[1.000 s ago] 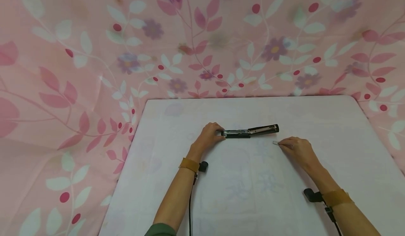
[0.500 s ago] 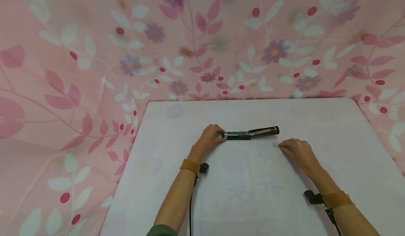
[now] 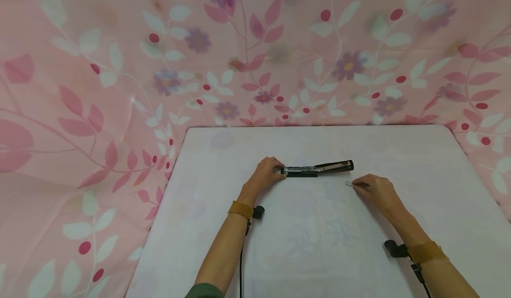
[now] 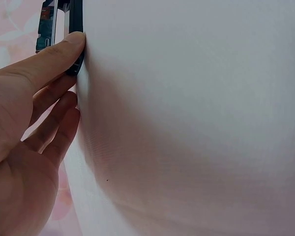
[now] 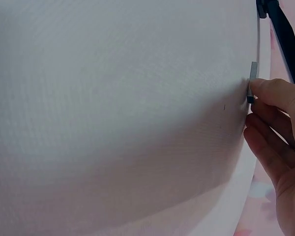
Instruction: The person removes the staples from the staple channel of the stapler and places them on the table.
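Observation:
A black stapler [image 3: 300, 174] lies opened out on the white table, its top arm [image 3: 337, 166] swung back to the right and its metal channel showing. My left hand [image 3: 264, 174] grips the stapler's left end between thumb and fingers. In the left wrist view the thumb presses the side of the dark base [image 4: 76, 19]. Just right of and nearer than the stapler, my right hand [image 3: 377, 190] pinches a short grey strip of staples [image 5: 253, 71] between thumb and forefinger, close over the table. One end of the strip pokes out past the fingertips.
The white-covered table [image 3: 299, 262] reaches back to a pink floral cloth [image 3: 255, 58] hanging behind it and at the sides. Each wrist wears a brown strap [image 3: 241, 209] with a small black camera [image 3: 258, 212] and a cable.
The head view has shifted slightly. Both hands, the stapler and the staple strip keep the same places relative to one another.

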The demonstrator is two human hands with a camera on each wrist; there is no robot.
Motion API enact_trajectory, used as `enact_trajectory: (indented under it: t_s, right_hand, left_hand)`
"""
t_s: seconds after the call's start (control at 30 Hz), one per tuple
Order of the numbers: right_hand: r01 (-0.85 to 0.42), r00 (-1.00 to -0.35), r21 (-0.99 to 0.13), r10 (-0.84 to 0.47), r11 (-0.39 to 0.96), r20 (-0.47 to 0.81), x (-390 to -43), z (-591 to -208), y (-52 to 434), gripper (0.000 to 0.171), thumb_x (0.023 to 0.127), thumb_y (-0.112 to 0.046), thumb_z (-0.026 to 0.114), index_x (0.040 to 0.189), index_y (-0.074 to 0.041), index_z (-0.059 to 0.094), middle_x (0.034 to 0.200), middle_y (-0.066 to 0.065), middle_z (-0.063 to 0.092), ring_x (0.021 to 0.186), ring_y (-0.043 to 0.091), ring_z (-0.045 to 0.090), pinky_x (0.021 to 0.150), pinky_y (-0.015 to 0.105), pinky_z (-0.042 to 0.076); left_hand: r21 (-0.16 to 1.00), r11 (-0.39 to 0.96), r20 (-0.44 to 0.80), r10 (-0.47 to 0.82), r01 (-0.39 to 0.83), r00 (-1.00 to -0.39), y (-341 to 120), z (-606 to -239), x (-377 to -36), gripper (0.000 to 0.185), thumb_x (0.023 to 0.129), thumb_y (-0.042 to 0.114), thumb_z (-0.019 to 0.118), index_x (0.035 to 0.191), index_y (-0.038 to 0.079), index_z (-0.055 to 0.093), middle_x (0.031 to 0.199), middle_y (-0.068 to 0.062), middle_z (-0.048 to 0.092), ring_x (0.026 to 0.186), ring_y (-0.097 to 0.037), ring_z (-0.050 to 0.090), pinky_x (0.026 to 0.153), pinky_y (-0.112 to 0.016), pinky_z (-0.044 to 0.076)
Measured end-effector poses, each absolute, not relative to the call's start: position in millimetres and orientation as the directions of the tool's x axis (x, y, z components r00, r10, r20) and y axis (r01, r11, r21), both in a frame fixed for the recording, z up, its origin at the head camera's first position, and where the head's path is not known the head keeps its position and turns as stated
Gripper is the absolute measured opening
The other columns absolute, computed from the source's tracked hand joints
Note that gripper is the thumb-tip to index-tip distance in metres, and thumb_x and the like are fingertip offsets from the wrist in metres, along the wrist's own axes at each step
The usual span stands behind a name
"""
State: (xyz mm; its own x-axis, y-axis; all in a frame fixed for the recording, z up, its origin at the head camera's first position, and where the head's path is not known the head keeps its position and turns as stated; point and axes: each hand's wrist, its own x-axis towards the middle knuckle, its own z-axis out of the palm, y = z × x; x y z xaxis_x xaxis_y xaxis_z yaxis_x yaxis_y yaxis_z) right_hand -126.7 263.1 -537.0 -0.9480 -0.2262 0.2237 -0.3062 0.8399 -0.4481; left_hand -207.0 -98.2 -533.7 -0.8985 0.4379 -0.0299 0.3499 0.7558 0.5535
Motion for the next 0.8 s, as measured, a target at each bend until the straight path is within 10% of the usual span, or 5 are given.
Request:
enact_trajectory:
  t_s: [0.8]
  right_hand:
    - [-0.229, -0.97, -0.483, -0.16, 0.845, 0.18, -132.7, -520.8, 259.5, 0.026, 0.086, -0.015, 0.075, 0.109, -0.002, 0.073, 0.109, 0.023, 0.07, 0.095, 0.042, 0.066, 0.08, 0.059, 0.053]
  left_hand:
    - [0.546, 0.767, -0.046, 0.428, 0.336, -0.903, -96.6, -530.6, -205.7, 0.034, 0.084, 0.024, 0.078, 0.116, 0.013, 0.073, 0.114, -0.002, 0.069, 0.109, -0.018, 0.056, 0.097, -0.033, 0.047]
